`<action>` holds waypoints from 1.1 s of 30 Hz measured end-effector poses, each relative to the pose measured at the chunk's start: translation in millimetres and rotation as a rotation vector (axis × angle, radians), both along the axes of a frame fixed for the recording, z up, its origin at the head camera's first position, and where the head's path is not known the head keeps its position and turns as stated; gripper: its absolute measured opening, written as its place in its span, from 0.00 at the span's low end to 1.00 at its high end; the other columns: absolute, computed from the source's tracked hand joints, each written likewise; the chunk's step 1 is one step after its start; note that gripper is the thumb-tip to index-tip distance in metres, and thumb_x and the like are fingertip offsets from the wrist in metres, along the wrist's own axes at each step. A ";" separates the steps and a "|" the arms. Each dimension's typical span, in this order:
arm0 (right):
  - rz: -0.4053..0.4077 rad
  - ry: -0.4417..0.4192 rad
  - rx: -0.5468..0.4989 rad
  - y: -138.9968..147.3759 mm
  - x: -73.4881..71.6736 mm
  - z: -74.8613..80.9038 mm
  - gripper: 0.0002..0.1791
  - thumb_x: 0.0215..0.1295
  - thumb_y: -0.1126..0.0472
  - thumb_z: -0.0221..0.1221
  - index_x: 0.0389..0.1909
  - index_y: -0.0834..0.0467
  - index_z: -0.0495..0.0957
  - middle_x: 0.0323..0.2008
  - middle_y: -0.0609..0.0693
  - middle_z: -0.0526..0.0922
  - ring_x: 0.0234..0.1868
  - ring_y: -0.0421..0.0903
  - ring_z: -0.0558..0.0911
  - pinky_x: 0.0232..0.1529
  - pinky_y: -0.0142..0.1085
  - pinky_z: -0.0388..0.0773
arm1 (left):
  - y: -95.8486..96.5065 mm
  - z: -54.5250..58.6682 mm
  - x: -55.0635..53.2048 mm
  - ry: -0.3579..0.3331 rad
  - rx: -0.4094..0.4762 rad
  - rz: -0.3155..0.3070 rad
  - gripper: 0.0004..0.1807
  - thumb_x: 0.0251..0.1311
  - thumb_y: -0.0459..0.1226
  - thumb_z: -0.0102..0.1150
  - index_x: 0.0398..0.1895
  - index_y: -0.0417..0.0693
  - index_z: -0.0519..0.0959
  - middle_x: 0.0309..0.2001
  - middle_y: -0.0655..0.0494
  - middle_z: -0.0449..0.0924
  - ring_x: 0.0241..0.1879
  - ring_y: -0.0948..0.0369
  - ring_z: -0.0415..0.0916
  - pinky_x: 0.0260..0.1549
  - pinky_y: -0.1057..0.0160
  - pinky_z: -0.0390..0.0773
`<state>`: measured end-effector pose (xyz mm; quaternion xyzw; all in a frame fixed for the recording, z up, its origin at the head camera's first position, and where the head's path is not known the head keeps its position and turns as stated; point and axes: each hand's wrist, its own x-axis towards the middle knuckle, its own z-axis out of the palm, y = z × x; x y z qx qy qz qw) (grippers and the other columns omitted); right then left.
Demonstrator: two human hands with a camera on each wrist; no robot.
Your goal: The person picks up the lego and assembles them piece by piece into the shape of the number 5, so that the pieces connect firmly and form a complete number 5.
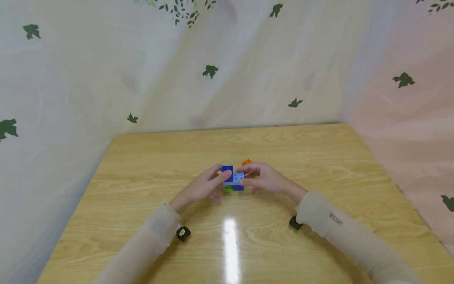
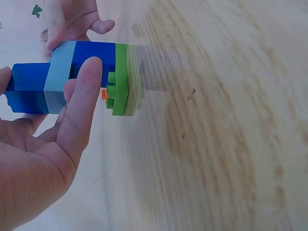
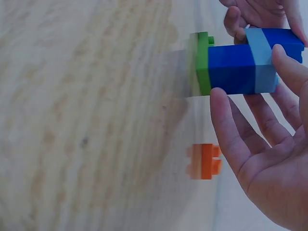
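A stack of toy building bricks stands upright on the table between both hands. Its bottom is a thin green plate [image 2: 121, 79], its studs partly bare. Over that sit a dark blue brick [image 3: 232, 70], a light blue brick [image 1: 239, 177] laid across, and an upper dark blue brick [image 1: 227, 168] offset to the left. My left hand [image 1: 203, 184] pinches the upper dark blue brick, thumb on its near face; one finger reaches down toward the green plate. My right hand [image 1: 270, 178] holds the stack's right side, thumb at the light blue brick and fingertips by the lower dark blue one.
An orange brick [image 3: 207, 161] lies on the wooden table [image 1: 149, 157] just behind the right hand. A pale curtain with leaf shapes [image 1: 248, 59] hangs along the table's back edge and right side. Dark wrist devices [image 1: 183, 233] sit under both sleeves.
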<state>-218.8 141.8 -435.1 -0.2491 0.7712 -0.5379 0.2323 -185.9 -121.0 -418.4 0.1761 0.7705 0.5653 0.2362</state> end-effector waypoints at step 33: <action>-0.191 0.140 0.466 17.6 -25.5 -10.0 0.50 0.59 0.44 0.73 0.76 0.59 0.61 0.62 0.63 0.70 0.20 0.47 0.75 0.21 0.39 0.80 | -3.3 -1.2 0.6 0.006 -0.089 -0.012 0.28 0.74 0.64 0.42 0.62 0.55 0.68 0.49 0.43 0.81 0.34 0.48 0.78 0.29 0.51 0.87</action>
